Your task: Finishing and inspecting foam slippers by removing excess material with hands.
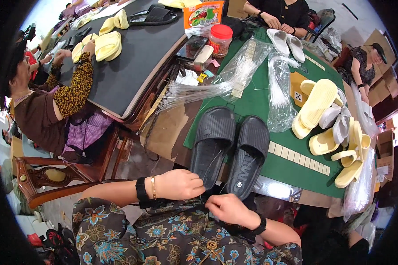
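black slippers, one pair, lie just ahead of both hands, toes pointing away, at the near side of the green desk. a thin clear strand runs over the footbeds toward the hands. progress, as judged: strand placed, fastening apparently unfinished; no closed join can be made out. yellow slippers rest ahead and to the right of the right hand; whether these are tied cannot be told. left hand: back uppermost, fingers curled shut, apparently pinching the strand near the heels. right hand: slightly lower, thumb and forefinger pinched, apparently on the strand also. forearms converge from either side.
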Action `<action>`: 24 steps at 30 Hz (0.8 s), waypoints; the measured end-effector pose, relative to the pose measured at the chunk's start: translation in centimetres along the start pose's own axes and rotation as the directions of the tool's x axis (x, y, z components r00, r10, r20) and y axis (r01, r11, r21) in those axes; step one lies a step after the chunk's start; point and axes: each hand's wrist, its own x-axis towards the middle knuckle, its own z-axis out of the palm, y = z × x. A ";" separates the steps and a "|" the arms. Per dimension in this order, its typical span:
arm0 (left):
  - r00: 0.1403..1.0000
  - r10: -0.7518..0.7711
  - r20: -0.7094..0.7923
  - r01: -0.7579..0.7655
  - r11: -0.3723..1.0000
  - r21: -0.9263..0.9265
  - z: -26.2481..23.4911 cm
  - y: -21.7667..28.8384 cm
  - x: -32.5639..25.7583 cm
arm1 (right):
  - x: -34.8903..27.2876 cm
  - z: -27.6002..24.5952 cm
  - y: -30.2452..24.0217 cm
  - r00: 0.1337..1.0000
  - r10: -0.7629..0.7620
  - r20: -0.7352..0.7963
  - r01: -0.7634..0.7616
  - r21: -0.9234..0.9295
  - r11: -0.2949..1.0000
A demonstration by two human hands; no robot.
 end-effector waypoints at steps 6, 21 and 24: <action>0.936 -0.295 -0.190 0.272 0.953 -0.136 1.5 -3.5 2.2 | 1.8 -4.5 -0.7 0.949 0.218 -0.228 -0.226 -0.008 0.974; 0.268 -0.961 -0.068 0.660 0.234 -0.714 0.3 -15.4 4.6 | 4.7 -7.1 3.3 0.840 0.206 -0.502 -0.265 -0.049 0.963; 0.337 -0.933 -0.125 0.793 0.353 -0.497 0.6 -15.2 4.4 | 4.1 -6.3 2.8 0.869 0.224 -0.441 -0.263 -0.030 0.964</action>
